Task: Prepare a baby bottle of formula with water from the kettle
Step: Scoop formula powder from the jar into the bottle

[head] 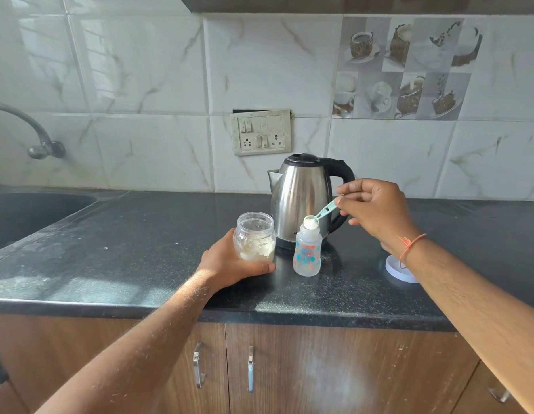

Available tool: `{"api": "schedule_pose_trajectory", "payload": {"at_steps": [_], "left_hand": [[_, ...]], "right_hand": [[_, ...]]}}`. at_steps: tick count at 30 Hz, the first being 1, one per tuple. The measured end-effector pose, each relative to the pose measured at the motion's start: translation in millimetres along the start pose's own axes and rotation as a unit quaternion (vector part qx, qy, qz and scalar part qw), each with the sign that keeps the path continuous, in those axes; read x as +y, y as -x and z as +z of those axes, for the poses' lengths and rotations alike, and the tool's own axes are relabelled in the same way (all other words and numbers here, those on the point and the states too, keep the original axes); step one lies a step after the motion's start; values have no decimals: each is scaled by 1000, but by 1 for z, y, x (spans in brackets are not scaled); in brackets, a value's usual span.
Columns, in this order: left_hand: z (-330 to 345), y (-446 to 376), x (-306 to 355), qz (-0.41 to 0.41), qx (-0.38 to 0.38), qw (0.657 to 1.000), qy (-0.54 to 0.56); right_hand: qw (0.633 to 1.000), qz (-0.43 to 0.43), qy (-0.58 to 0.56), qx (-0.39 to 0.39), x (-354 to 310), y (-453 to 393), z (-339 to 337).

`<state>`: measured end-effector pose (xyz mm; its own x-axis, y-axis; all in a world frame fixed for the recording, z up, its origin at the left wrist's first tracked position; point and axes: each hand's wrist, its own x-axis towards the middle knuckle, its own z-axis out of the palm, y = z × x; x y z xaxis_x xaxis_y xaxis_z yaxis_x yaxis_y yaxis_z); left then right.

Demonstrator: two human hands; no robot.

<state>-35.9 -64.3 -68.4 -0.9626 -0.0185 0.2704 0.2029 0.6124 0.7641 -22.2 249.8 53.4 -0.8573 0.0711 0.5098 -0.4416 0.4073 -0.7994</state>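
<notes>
Left grip [230, 264]: fingers and thumb curled round the lower part of the formula jar [254, 237], which stands on the counter [125, 264]
Right grip [376, 213]: thumb and fingers pinch the end of the scoop's handle, with the other fingers curled under; an orange thread [410, 243] is tied at the wrist
Scoop [321, 213]: pale green, handle slanting up toward 2 o'clock; its bowl sits right at the open mouth of the baby bottle, heaped with white powder
Baby bottle [307, 252]: clear plastic with orange and blue prints, upright on the counter with no teat on, just beside the jar at its 3 o'clock and in front of the kettle
Formula jar: clear, open at the top, partly filled with white powder clinging to the walls
Kettle [304, 198]: steel body, black lid shut, black handle pointing to 3 o'clock, spout to 9 o'clock; at 12 o'clock from the bottle
Lid [398, 268]: round and white, flat on the counter at 3 o'clock from the bottle, partly hidden by the right forearm
Sink [35, 213]: dark basin at 9 o'clock, with a tap [35, 130] on the tiled wall above it
Switch panel [261, 131]: on the wall at 12 o'clock, above the kettle
Cabinets [259, 369]: wooden doors with metal handles below the counter edge
</notes>
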Motion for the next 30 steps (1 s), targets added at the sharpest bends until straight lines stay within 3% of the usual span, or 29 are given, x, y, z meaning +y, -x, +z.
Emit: {"api": "schedule_pose_trajectory", "payload": {"at_steps": [8,16,30], "left_hand": [[0,0,0,0,1,1000,3],[0,0,-1,3,-2,1000,4],[0,0,0,3,-6,1000,8]], "right_hand": [[986,-135,101,-10,2,13,-2],[946,-262,187,-28,6,23,-6],[909,-341,237,-30,14,18,-9]]}}
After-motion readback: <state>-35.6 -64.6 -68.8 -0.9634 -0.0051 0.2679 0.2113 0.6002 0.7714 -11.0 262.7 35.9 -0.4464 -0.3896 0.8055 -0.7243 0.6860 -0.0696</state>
